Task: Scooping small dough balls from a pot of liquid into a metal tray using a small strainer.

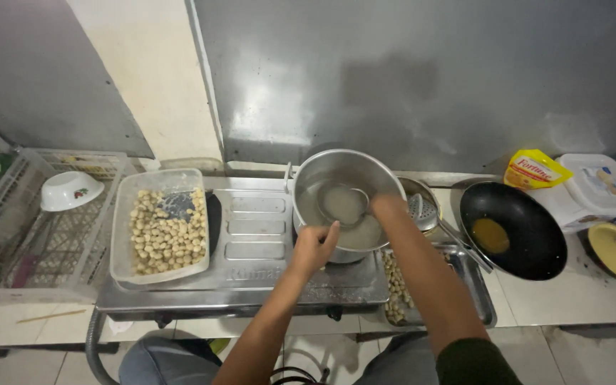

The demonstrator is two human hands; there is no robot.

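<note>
Stirring or scooping step, by the look of it, at a steel pot of cloudy water on the right burner of a 2-burner stove. Left hand at the near rim of the pot, fingers curled together against the edge, seemingly steadying it. Right hand over the far right rim, closed around the handle of a ladle whose bowl sits in the water. To the left, over the other burner, a clear plastic tub of pale dough balls. Near right, a metal tray holding more balls, with a slotted skimmer resting just beside the pot. Further right, a black wok with a little oil. Next move probably calls for a firm hold on the rim and a slow, level ladle to avoid slopping water.
</note>
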